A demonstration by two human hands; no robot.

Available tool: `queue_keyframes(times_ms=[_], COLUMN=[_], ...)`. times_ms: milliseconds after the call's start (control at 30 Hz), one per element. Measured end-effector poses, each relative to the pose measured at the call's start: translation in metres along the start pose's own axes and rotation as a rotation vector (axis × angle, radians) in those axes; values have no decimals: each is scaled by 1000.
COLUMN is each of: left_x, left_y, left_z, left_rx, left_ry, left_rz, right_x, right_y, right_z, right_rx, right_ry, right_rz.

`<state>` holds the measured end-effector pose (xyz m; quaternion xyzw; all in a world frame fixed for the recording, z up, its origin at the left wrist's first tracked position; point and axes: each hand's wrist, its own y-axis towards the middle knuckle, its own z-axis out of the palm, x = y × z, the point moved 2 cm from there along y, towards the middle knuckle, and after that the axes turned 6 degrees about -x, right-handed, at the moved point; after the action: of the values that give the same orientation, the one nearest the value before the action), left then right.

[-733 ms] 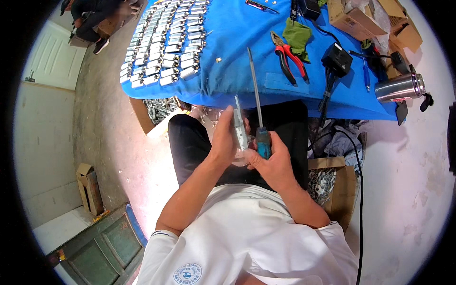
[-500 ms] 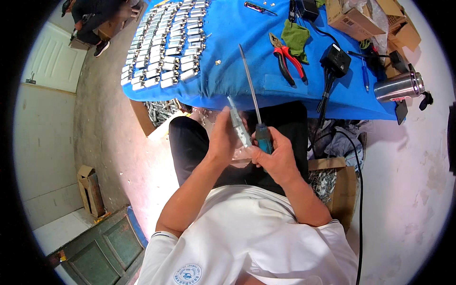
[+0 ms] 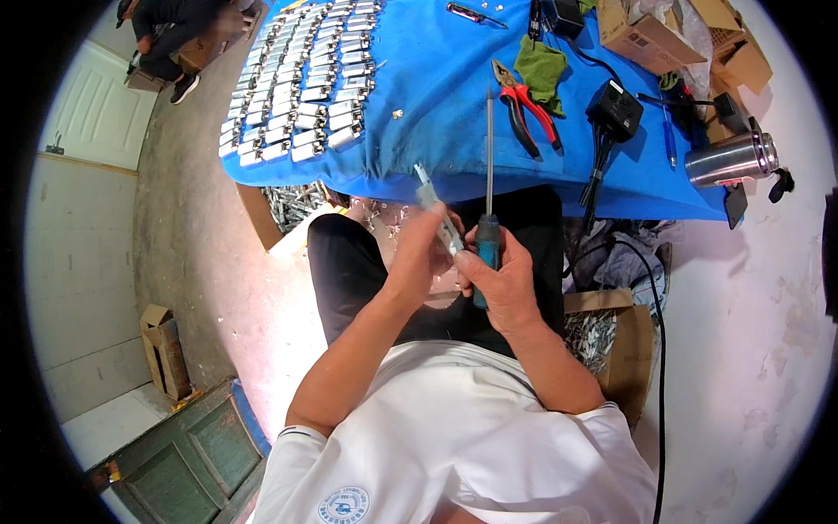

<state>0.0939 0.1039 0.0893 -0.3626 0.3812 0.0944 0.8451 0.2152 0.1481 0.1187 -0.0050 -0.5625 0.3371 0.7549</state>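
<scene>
My left hand point(image 3: 417, 258) grips a slim grey metal piece point(image 3: 441, 218), which slants up and to the left in front of me. My right hand point(image 3: 506, 279) is closed on a screwdriver point(image 3: 485, 253) with a teal-and-dark handle and a long shaft pointing up toward the table, and its thumb rests at the lower end of the metal piece. Both hands are over my lap, just short of the blue-covered table point(image 3: 436, 131). Several rows of small silver metal parts point(image 3: 310, 109) lie on the cloth at the table's left.
Red-handled pliers point(image 3: 526, 109), a green cloth point(image 3: 539, 70), black adapters point(image 3: 614, 112), a steel flask point(image 3: 729, 162) and cardboard boxes point(image 3: 655, 44) are on the table. Boxes of metal pieces point(image 3: 297, 210) sit below it. A seated person point(image 3: 161, 48) is at the upper left.
The screwdriver's shaft has swung from leaning left to nearly upright, shifting right. The metal piece in my left hand now tilts further left and sits a little higher.
</scene>
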Motion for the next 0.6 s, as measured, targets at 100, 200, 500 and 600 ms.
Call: queue_keyframes(times_ms=[100, 200, 500, 600], left_x=[-7, -7, -39, -40], left_y=[6, 11, 30, 51], left_z=[-2, -4, 6, -1], left_rx=[56, 21, 198, 257], left_ry=[129, 131, -91, -261], left_rz=[-34, -41, -174, -295], right_x=[-6, -12, 15, 35], right_y=[3, 5, -3, -11], right_z=[8, 11, -32, -43], right_rx=[-102, -108, -14, -8], right_ry=[-108, -162, -332, -458], right_rz=[-133, -213, -142, -154])
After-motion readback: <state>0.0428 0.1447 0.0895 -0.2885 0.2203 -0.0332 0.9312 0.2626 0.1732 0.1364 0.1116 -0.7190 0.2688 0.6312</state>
